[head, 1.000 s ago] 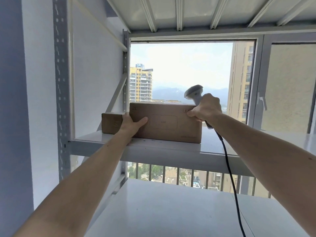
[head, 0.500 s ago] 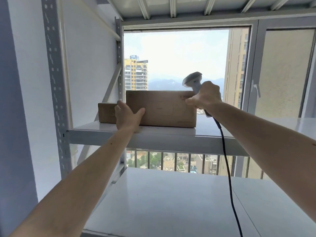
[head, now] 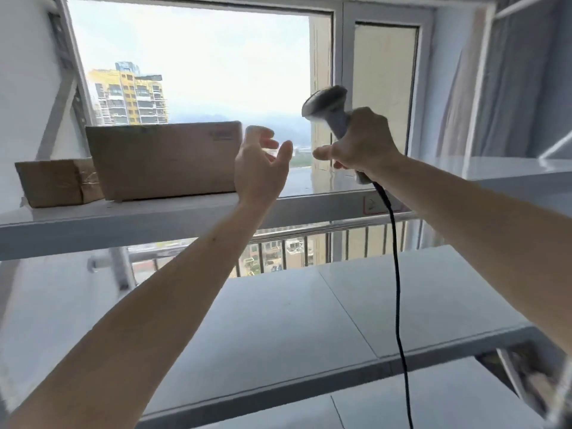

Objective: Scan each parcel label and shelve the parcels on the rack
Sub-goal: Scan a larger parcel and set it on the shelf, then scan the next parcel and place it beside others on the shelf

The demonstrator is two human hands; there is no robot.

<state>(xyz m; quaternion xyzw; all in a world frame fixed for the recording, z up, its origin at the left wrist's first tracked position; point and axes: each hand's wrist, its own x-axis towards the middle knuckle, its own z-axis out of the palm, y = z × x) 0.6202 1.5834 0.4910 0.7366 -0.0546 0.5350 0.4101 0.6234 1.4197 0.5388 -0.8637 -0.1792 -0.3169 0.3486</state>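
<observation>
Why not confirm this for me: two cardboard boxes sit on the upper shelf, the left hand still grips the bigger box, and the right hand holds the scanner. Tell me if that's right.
One part is wrong. The left hand grips nothing: the head view shows its fingers spread in the air, clear of the bigger box. The rest stands: both that box and the smaller box sit on the upper shelf, and the right hand holds the scanner.

Bright daylight from the window (head: 192, 72) backlights everything; motion blur smears edges and corners.

Parcel (head: 164, 161) on shelf (head: 123, 219) — scanner (head: 332, 114) in right hand (head: 360, 142)
</observation>
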